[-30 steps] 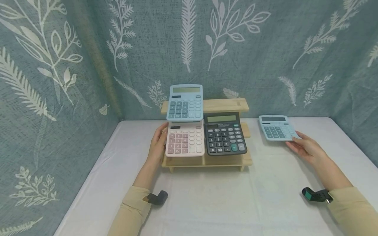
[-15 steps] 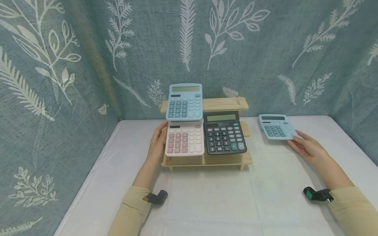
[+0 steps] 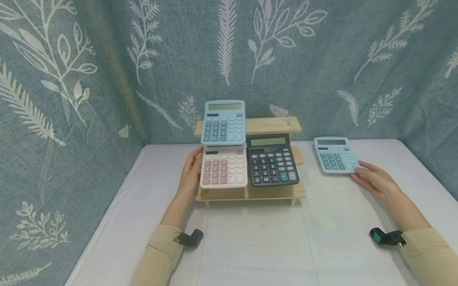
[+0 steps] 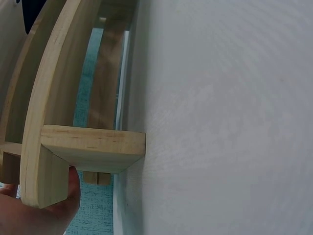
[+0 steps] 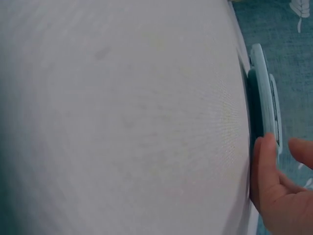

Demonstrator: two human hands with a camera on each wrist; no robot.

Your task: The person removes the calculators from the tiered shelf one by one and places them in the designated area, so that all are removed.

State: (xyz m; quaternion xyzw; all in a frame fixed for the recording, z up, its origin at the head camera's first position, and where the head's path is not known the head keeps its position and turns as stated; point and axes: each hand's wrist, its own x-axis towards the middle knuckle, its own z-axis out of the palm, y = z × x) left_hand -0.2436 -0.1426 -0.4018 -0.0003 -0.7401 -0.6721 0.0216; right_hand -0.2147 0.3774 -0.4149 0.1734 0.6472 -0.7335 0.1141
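In the head view, my left hand (image 3: 189,172) grips the left end of the wooden rack (image 3: 247,194); the left wrist view shows its fingers (image 4: 74,188) by the end of a shelf board. On the right, my right hand (image 3: 375,178) is at the near right corner of a light blue calculator (image 3: 334,157), fingertips (image 5: 266,144) along its lower edge in the right wrist view, thumb on the face side. The rack bears another light blue calculator (image 3: 224,123) on top, a pink calculator (image 3: 223,167) below it and a black calculator (image 3: 273,161) beside the pink one.
A white cloth (image 3: 257,242) covers the table, with the stepped rack at its back middle. Blue-green leaf-patterned curtains (image 3: 200,47) hang behind and at the sides. Both wrists carry a small dark camera (image 3: 386,237).
The right calculator has turned straighter to the view, its near edge now lower in the picture. My right hand has shifted slightly right with its corner. The left hand stays put on the rack.
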